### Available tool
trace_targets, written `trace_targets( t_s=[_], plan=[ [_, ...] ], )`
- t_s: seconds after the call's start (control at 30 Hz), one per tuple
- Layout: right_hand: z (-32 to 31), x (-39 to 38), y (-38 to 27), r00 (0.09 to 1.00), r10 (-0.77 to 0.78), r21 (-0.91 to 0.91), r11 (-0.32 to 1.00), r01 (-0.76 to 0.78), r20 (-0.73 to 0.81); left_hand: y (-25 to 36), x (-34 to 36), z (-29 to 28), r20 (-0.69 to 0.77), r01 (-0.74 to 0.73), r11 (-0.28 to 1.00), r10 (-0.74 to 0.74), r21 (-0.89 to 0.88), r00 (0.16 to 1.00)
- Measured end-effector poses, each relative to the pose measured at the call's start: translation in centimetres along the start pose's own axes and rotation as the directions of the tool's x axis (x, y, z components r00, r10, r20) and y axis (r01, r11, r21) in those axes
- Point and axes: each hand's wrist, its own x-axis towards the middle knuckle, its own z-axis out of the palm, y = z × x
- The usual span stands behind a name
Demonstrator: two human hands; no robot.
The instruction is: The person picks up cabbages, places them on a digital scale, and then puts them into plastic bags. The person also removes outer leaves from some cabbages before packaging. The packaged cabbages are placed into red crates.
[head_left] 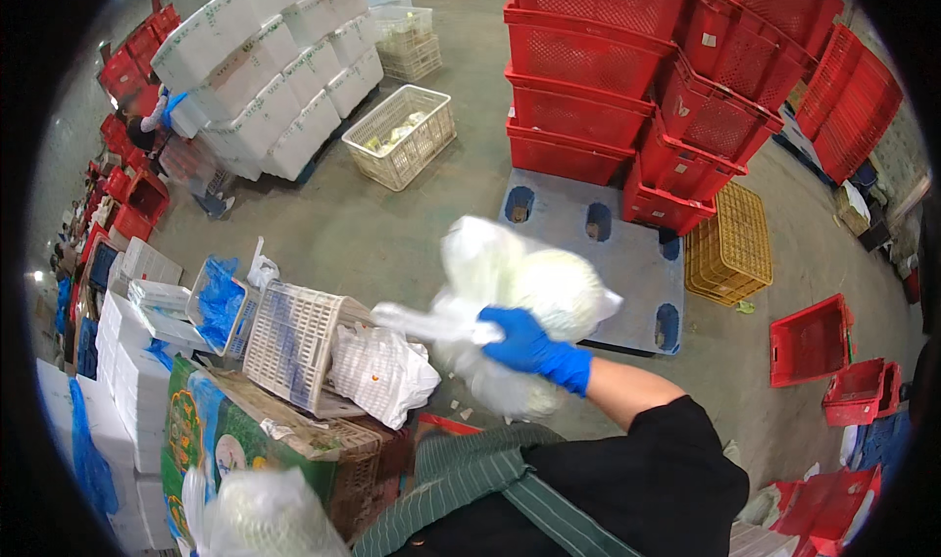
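My right hand (520, 339), in a blue glove, is closed around the gathered neck of clear plastic bags (461, 366) holding pale green, round vegetables (559, 292), lifted over the middle of the view. At the lower left another bagged pale vegetable (270, 508) sits low in front of a green printed carton (191, 410). Only a sliver of blue, apparently my left hand (193, 549), shows beside that bag at the bottom edge; its fingers are hidden.
Red crates (578, 48) are stacked on a grey pallet (627, 292), beside a yellow crate (725, 243). White foam boxes (265, 87) stand back left, near another person (157, 131). A white crate (402, 165) stands on the floor; white baskets (294, 341) lie left. Red bins (809, 341) are right.
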Motion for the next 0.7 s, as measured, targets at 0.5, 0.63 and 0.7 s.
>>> trace_targets(
  t_s=[0.5,0.63,0.7],
  plan=[
    [-41.9,7.8,6.5,0.872,0.164,-0.062,0.974,-0.216,-0.461,38.9,9.1,45.6,0.546,-0.138,0.800,0.513,-0.584,0.662],
    [-55.8,13.4,1.9,0.857,-0.286,-0.573,0.819,-0.012,-0.428,53.6,8.7,51.8,0.442,0.037,0.568,0.596,-0.822,0.670],
    [-63.5,17.2,-0.2,0.779,-0.532,-0.823,0.567,0.038,-0.331,61.8,10.3,55.4,0.268,-0.080,0.371,0.789,-0.925,0.552]
  ],
)
